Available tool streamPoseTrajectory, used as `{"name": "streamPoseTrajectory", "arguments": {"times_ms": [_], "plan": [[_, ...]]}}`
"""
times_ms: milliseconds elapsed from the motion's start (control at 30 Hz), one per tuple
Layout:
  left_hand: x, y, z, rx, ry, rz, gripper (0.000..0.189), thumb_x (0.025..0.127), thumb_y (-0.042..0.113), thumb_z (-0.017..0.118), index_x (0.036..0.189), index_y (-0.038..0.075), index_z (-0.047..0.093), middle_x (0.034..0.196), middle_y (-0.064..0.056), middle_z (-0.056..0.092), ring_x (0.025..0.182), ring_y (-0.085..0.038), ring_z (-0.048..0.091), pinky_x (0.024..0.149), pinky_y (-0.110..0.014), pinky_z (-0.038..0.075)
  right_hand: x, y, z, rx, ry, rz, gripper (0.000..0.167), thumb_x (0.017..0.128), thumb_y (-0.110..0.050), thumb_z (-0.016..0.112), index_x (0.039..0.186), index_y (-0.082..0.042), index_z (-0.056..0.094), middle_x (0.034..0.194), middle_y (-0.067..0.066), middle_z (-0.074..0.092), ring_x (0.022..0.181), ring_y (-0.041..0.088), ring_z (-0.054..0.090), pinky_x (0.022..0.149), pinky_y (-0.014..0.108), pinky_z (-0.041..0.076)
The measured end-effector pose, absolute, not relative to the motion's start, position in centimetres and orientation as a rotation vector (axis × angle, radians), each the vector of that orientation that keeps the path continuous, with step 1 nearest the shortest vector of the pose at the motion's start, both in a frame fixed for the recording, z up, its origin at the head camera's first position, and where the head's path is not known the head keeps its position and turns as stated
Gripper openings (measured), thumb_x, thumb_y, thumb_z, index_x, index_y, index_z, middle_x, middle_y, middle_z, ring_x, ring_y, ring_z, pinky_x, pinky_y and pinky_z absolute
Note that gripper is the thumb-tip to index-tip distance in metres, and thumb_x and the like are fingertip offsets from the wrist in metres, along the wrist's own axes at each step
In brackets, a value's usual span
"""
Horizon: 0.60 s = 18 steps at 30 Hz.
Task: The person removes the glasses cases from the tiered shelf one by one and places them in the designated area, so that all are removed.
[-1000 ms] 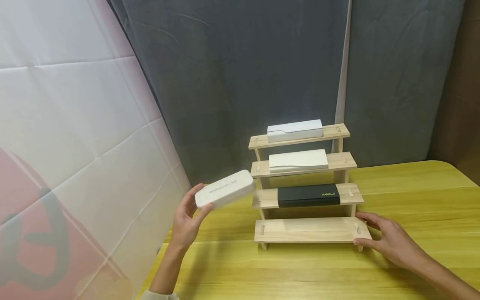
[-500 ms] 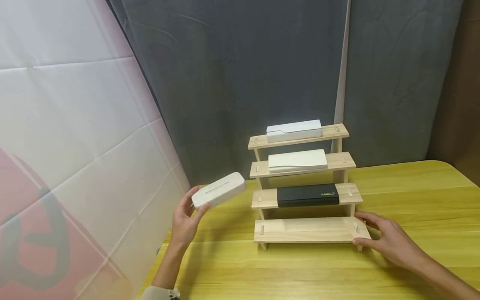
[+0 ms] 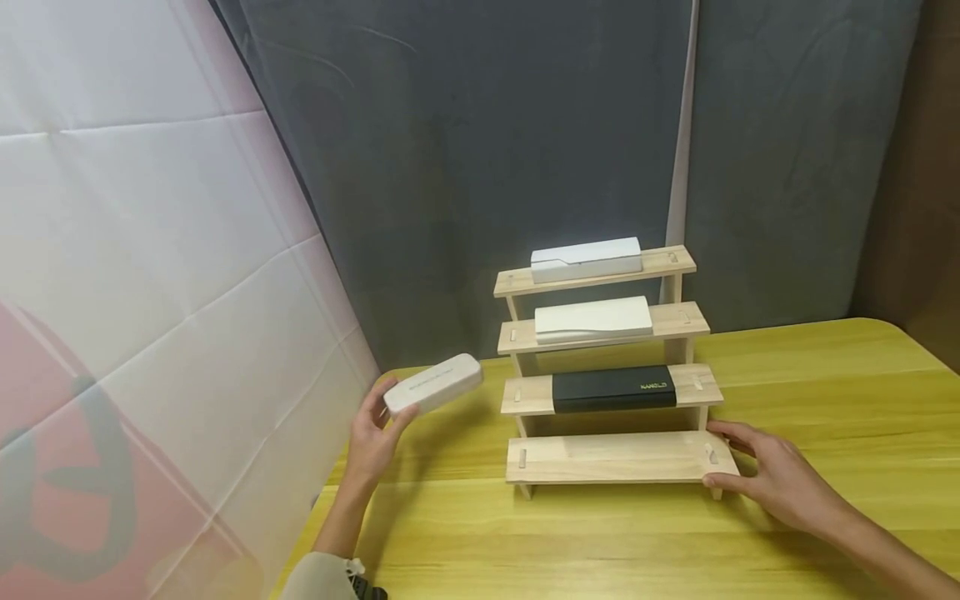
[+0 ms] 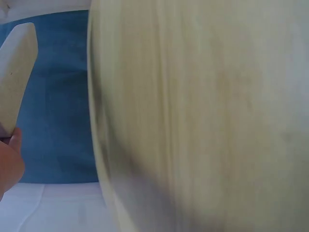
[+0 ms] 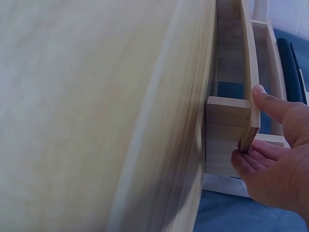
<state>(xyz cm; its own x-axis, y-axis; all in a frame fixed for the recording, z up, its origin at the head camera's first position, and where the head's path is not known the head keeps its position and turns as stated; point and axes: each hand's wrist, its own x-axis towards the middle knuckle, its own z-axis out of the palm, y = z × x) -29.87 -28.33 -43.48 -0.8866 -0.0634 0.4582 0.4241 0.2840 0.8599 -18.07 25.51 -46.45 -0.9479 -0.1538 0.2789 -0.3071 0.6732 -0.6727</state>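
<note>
My left hand (image 3: 371,437) holds a white glasses case (image 3: 435,383) by its near end, thumb in front and fingers behind. The case, with a line of small print on top, is raised above the table, left of a stepped wooden display stand (image 3: 615,458). In the left wrist view the case (image 4: 17,67) shows at the left edge. My right hand (image 3: 783,475) grips the right end of the stand's lowest shelf. The right wrist view shows the thumb on one face of that board (image 5: 252,72) and fingers on the other.
A black glasses case (image 3: 613,389) with gold lettering lies on the second shelf from the bottom. White glasses cases lie on the third shelf (image 3: 678,318) and top shelf (image 3: 667,261). Behind the yellow wood-grain table (image 3: 600,550) hangs a grey curtain (image 3: 465,167); a white panel (image 3: 165,208) stands left.
My left hand has drawn the white glasses case slightly left and down, away from the stand. The right hand keeps its grip on the lowest shelf.
</note>
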Motion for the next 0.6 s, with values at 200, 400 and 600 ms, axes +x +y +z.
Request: {"name": "streamPoseTrajectory", "arguments": {"times_ms": [200,400,600], "plan": [[-30.7,-28.6,-44.4,-0.277,-2.217,-1.615,0.064,0.095,-0.002,0.078,0.15,-0.01,0.047,0.15,-0.024,0.055,0.142,-0.034,0.049,0.124,-0.047,0.034,-18.0,25.5,-46.5,0.379,-2.691,1.138,0.075,0.081,-0.024,0.094,0.138,0.012,0.06,0.137,0.034,0.063,0.12,0.055,0.064,0.096,0.066,0.052],[-31.6,-28.5,-44.6,-0.277,-2.273,-1.607,0.064,0.095,0.002,0.079,0.15,-0.009,0.048,0.151,-0.025,0.053,0.145,-0.035,0.047,0.125,-0.048,0.033,-18.1,25.5,-46.3,0.378,-2.698,1.138,0.075,0.083,-0.025,0.093,0.139,0.012,0.06,0.137,0.036,0.062,0.12,0.056,0.063,0.096,0.066,0.052],[-32.2,-28.0,-44.7,-0.307,-2.303,-1.564,0.061,0.095,0.0,0.079,0.147,-0.011,0.05,0.149,-0.028,0.053,0.144,-0.039,0.048,0.123,-0.05,0.036,-18.1,25.6,-46.3,0.383,-2.694,1.146,0.074,0.083,-0.023,0.093,0.139,0.012,0.059,0.138,0.035,0.061,0.121,0.056,0.063,0.097,0.066,0.051]]}}
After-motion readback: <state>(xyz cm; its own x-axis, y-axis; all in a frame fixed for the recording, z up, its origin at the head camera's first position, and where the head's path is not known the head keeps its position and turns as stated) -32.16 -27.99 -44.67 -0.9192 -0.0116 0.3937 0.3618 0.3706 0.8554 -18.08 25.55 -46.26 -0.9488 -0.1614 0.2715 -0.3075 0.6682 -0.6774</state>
